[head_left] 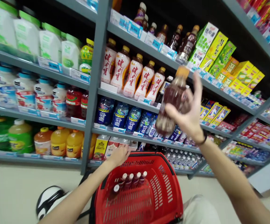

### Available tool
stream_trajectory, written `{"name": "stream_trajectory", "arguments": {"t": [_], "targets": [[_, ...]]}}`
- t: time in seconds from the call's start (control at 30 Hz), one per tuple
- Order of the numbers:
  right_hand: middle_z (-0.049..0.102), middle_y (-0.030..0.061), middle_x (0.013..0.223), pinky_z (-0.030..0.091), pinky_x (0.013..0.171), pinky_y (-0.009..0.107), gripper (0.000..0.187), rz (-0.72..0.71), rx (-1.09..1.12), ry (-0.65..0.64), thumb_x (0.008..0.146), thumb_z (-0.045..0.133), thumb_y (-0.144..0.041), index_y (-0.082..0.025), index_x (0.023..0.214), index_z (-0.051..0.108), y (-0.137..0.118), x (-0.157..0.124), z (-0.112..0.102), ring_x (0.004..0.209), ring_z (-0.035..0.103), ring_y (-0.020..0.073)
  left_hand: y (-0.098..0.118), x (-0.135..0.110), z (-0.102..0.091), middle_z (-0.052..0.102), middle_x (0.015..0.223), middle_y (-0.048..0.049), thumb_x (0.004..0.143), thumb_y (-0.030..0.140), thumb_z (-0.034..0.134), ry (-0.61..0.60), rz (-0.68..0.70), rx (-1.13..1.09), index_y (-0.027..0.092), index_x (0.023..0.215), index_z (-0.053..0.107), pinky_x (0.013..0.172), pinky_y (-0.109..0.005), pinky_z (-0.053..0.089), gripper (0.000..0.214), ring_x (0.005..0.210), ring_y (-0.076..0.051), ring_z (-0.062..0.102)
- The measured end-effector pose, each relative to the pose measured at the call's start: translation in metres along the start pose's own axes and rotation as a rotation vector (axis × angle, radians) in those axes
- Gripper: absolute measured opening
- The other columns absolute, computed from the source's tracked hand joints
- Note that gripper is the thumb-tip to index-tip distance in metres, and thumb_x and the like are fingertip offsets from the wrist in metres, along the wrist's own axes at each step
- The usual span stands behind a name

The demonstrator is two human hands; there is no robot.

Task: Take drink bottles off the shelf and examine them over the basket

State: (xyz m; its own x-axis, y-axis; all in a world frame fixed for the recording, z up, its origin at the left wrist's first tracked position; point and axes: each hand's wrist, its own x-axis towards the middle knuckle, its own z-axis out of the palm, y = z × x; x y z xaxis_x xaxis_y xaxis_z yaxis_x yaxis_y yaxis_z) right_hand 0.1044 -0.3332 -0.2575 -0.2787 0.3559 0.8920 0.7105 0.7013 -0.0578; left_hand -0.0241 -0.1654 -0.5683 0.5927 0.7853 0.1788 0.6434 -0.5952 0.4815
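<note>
A brown drink bottle [172, 99] with an orange cap is tilted in my right hand [190, 113], in front of the middle shelves. My thumb and some fingers close on it, while one finger sticks up; the bottle is slightly blurred. Below stands a red shopping basket [169, 174] on the floor. My left hand [119, 154] is at its far left rim, fingers bent over the edge, close to the bottom-shelf cartons [101, 147]. Inside the basket, several small dark bottles with white caps [137, 180] stand in a row, and another bottle [114, 193] leans nearer me.
Grey shelving [91, 93] spans the view. White-labelled bottles [135, 74] stand above blue-labelled bottles [119, 115]. Green and yellow boxes [216, 46] are at upper right; juice jugs [59, 143] sit lower left. My shoe [49, 199] is beside the basket.
</note>
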Motion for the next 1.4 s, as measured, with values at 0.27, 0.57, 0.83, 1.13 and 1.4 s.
{"name": "stream_trajectory", "arguments": {"t": [0.27,0.57,0.83,1.13,1.4], "targets": [[0.053,0.0079,0.150,0.046,0.120,0.055,0.094,0.675,0.229,-0.237,0.078,0.086,-0.030,-0.037,0.156,0.034,0.033,-0.224,0.036,0.138,0.055,0.0311,0.100,-0.061,-0.023,0.073,0.100,-0.0086,0.102,0.061,0.035,0.234,0.249,-0.736,0.019,0.115,0.068,0.086,-0.038,0.054,0.054,0.091,-0.024,0.069],[0.049,0.0059,0.154,0.039,0.125,0.048,0.089,0.694,0.463,-0.343,0.079,0.085,-0.035,-0.038,0.155,0.038,0.079,-0.285,0.046,0.144,0.049,0.0277,0.113,-0.061,0.013,0.075,0.103,-0.0075,0.071,0.046,0.089,0.229,0.107,-0.791,0.019,0.114,0.067,0.080,-0.039,0.057,0.055,0.087,-0.024,0.071],[0.073,0.0123,0.116,0.064,0.070,0.040,0.073,1.452,1.263,-0.481,0.092,0.051,-0.078,-0.023,0.137,0.060,0.085,-0.323,0.066,0.106,0.071,0.0306,0.108,-0.054,0.025,0.074,0.112,-0.0078,0.080,0.050,0.084,0.302,0.005,-0.899,0.017,0.124,0.063,0.082,-0.036,0.060,0.058,0.096,-0.023,0.073],[0.074,0.0094,0.098,0.048,0.045,0.027,0.071,1.633,1.227,-0.290,0.083,0.064,-0.074,-0.016,0.125,0.066,0.072,-0.314,0.063,0.081,0.070,0.0268,0.115,-0.057,0.017,0.074,0.109,-0.0096,0.082,0.052,0.078,0.196,0.175,-0.584,0.016,0.112,0.057,0.082,-0.036,0.058,0.051,0.094,-0.025,0.073],[0.072,0.0074,0.089,0.050,0.050,0.027,0.059,1.696,1.165,-0.359,0.090,0.056,-0.070,-0.019,0.116,0.068,0.069,-0.331,0.073,0.076,0.066,0.0231,0.111,-0.062,0.018,0.073,0.105,-0.0120,0.087,0.056,0.066,0.016,0.264,-0.391,0.017,0.112,0.052,0.076,-0.038,0.055,0.048,0.087,-0.027,0.072]]}}
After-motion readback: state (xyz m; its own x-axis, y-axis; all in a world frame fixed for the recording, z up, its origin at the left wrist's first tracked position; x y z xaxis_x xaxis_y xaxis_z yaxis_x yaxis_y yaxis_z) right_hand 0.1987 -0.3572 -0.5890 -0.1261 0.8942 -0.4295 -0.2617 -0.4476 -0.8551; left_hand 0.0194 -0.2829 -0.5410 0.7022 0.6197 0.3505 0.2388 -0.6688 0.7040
